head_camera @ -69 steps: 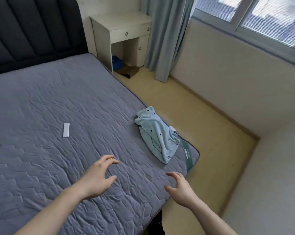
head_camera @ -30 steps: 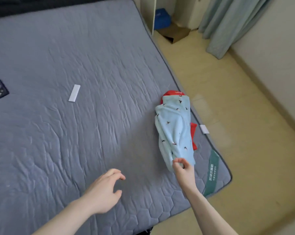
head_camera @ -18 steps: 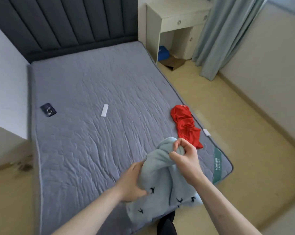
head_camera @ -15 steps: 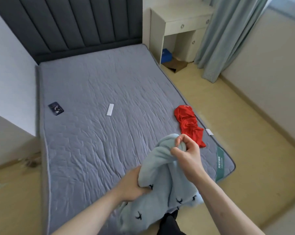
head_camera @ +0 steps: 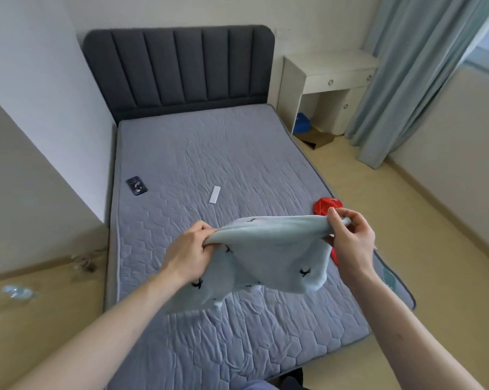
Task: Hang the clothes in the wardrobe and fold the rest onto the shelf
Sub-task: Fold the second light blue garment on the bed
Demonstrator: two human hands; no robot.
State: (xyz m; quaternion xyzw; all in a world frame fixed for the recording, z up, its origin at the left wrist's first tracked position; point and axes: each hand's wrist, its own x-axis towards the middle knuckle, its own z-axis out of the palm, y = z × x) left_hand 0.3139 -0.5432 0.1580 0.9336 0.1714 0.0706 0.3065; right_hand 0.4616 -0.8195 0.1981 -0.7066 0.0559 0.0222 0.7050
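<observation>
- The person held a light blue garment (head_camera: pixel 268 254) w/ small dark prints up above the grey mattress (head_camera: pixel 209 164), stretched between both hands.
- The left hand (head_camera: pixel 188 253) gripped the garment's left edge, fingers curled round a bunch of the cloth.
- The right hand (head_camera: pixel 350 239) pinched the right edge between thumb and fingers, approx. level w/ the left hand; the other fingers were bent.
- The lower part of the garment hung loose under the hands; it was probably not touching the mattress, but the view did not show this clearly.
- A red garment (head_camera: pixel 326 205) lay on the mattress near its right edge, partly hidden behind the right hand and the blue cloth.
- A dark phone (head_camera: pixel 136 185) lay near the left side of the mattress, and a small white strip (head_camera: pixel 214 194) lay near the middle, well apart from the phone.
- A dark padded headboard (head_camera: pixel 178 68) stood at the far end of the bed.
- A white desk (head_camera: pixel 330 73) stood to the right of the headboard, beside a pale blue curtain (head_camera: pixel 406 80).
- Under the desk a blue thing (head_camera: pixel 302 125) and a brown box (head_camera: pixel 317 137) were on the floor.
</observation>
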